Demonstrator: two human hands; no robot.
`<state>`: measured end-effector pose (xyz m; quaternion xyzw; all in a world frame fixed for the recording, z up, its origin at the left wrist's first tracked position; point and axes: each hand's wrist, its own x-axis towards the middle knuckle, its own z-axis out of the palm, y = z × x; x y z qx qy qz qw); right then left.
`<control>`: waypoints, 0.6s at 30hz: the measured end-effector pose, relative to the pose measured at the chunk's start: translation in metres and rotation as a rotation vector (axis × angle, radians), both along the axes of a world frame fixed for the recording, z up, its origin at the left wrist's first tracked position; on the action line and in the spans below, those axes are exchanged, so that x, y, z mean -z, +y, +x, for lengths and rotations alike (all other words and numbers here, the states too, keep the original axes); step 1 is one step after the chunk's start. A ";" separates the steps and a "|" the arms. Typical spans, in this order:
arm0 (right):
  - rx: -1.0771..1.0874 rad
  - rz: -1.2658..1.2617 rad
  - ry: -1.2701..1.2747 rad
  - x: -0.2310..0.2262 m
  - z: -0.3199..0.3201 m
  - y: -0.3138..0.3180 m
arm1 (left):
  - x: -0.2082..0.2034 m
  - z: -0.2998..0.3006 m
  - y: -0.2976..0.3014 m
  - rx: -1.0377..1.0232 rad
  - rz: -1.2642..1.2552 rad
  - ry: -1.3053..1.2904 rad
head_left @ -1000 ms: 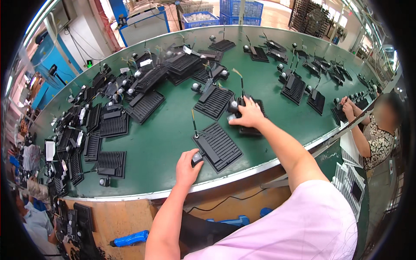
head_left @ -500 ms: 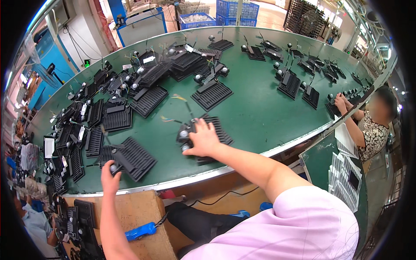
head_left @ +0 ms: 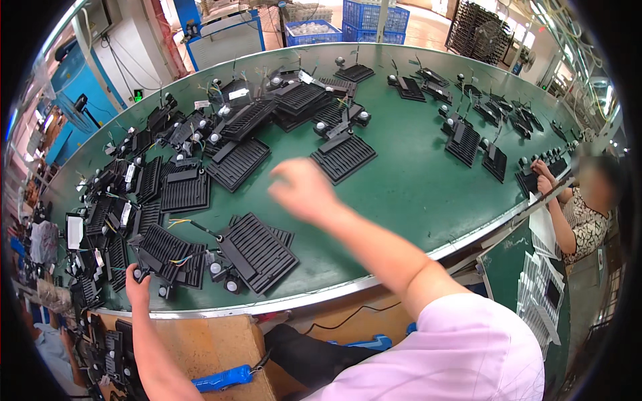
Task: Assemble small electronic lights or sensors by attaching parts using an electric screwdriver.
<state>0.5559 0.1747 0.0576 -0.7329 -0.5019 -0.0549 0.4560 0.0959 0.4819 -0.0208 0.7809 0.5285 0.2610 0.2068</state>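
My left hand (head_left: 138,286) grips the sensor end of a black finned floodlight (head_left: 164,250), which lies on the green table and partly covers another finned body. Closer to the middle, another floodlight (head_left: 259,254) lies tilted at the table's near side, with two white sensor domes below it and coloured wires to its left. It overlaps a further finned piece. My right hand (head_left: 304,190) hovers over the table, slightly blurred, its fingers bent and apart with nothing visible in them. A single floodlight (head_left: 344,157) is just beyond it to the right.
Many floodlights (head_left: 184,190) crowd the left of the green table (head_left: 394,200); smaller groups lie at the right. A co-worker (head_left: 582,207) handles parts at the right edge. A blue-handled tool (head_left: 224,378) rests on a cardboard box (head_left: 180,334) near my left forearm.
My right hand has let go of the middle floodlight and moved up and away. That floodlight now lies nearer the left one. My left hand and its floodlight have shifted left.
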 end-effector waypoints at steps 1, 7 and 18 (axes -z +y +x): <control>0.079 0.036 0.051 0.005 0.046 0.000 | -0.006 -0.010 0.002 -0.010 -0.049 0.021; 0.534 -0.313 0.239 0.043 0.251 -0.005 | -0.085 0.104 -0.106 0.004 0.587 0.155; 0.521 -0.531 -0.169 0.067 0.240 0.011 | -0.031 0.268 -0.271 0.920 0.305 0.294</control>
